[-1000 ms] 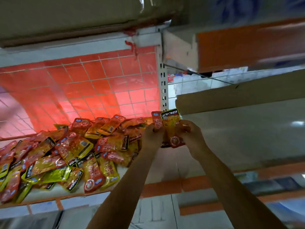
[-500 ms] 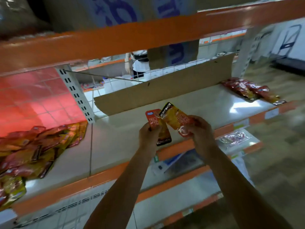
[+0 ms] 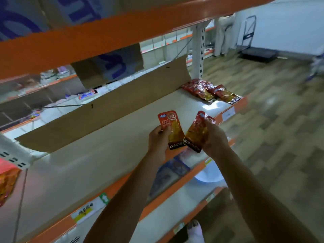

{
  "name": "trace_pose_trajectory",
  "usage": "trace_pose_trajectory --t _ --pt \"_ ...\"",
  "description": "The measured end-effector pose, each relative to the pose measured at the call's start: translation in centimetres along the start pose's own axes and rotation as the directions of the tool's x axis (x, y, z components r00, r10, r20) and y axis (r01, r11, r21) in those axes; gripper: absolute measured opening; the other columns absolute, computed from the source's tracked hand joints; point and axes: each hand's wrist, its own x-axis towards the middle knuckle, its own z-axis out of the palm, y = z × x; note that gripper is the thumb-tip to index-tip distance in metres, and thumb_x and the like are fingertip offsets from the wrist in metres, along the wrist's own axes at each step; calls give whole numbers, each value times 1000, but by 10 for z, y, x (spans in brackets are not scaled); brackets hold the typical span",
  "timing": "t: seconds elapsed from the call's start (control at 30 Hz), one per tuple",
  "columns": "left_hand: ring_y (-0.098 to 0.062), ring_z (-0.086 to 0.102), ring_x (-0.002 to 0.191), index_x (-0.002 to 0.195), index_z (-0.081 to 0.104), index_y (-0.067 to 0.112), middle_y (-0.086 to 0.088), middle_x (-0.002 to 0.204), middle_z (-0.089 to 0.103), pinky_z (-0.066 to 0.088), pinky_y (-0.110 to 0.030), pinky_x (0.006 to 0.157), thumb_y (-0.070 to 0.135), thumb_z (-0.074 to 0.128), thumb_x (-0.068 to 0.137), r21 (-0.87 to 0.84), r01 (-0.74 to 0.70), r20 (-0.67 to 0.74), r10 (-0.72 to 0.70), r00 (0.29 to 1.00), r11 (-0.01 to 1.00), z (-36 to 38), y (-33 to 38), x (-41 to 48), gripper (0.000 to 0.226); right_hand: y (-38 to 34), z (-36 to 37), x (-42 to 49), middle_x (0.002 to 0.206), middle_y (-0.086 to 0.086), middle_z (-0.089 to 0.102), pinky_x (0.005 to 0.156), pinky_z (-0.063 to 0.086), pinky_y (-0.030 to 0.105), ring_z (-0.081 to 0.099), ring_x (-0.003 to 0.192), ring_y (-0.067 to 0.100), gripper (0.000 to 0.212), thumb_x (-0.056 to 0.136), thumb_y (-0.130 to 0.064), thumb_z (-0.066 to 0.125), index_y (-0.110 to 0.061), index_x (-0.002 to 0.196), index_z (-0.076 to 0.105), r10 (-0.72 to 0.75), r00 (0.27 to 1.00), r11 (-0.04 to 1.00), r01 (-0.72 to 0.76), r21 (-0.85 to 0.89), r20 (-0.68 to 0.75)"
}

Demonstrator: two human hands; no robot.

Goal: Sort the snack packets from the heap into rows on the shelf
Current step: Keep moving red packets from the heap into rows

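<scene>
Each hand holds one snack packet above the pale shelf.

Both forearms reach up and forward from the lower edge of the view, drawing closer together near the shelf's orange front lip. The left hand grips the left packet by its side, thumb on its face. The packet stands nearly upright with its dark band at the bottom. The right hand curls its fingers round the right packet, which is tilted with its top to the right, its lower corner overlapping the other packet's. A row of packets lies at the shelf's far right end, near the cardboard strip. The heap shows at the left edge.
</scene>
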Motion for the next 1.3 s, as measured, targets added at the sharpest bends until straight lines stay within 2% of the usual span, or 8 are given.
trace_pose_trajectory --t 0.1,0.23,0.4,0.5,0.73,0.87,0.97,1.3 --pt "-28 67 82 77 67 18 -9 83 70 54 -41 80 17 58 92 -29 16 21 -15 1000 999 42 4 35 18 -24 -10 36 65 3 57 43 48 18 58 42 5 15 90 -3 50 -10 78 56 -16 999 989 20 -148 28" --pt "-24 65 71 75 67 16 -6 74 68 52 -32 68 12 58 90 -35 27 28 -26 999 999 94 14 86 18 -56 -18 89 72 8 61 53 54 25 64 58 15 24 84 15 46 -6 91 55 -46 997 990 55 -131 66" --pt "-22 67 78 76 68 17 -4 79 70 54 -35 75 14 60 89 -2 35 37 -35 999 999 140 20 137 15 -83 -24 147 95 19 65 67 58 42 68 72 26 24 83 10 58 -4 102 60 -61 998 987 59 -152 -10" --pt "-16 66 78 99 68 12 -5 90 71 56 -26 69 15 65 88 33 23 23 -24 999 999 157 17 158 12 -95 -28 173 113 21 63 70 57 41 68 82 28 47 83 6 63 -2 127 49 -75 995 989 66 -133 -61" --pt "-9 60 63 97 66 10 -3 84 67 49 -17 51 18 66 90 76 78 -75 -72 995 994 188 8 190 11 -133 -29 225 109 15 64 62 58 40 68 86 29 48 84 -5 66 -11 127 48 -87 996 987 81 -140 -34" --pt "-24 68 81 84 67 16 -11 95 72 59 -40 78 17 68 88 111 101 -144 -84 986 989 205 3 198 4 -156 -29 252 102 14 66 61 58 41 70 77 25 41 87 -3 61 -11 125 49 -77 996 983 83 -167 40" --pt "-26 70 85 85 68 16 -11 96 72 58 -45 81 15 69 87 108 126 -207 -101 973 986 215 -2 197 2 -169 -30 272 101 15 66 65 58 41 69 78 27 39 89 -2 57 -8 126 49 -75 995 965 89 -245 62" --pt "-10 67 68 85 66 18 0 86 70 59 -28 67 23 71 86 202 108 -389 -22 921 973 234 0 191 7 -178 -40 304 102 14 66 68 57 42 68 85 29 36 88 -1 59 -9 123 50 50 978 934 26 -356 201"
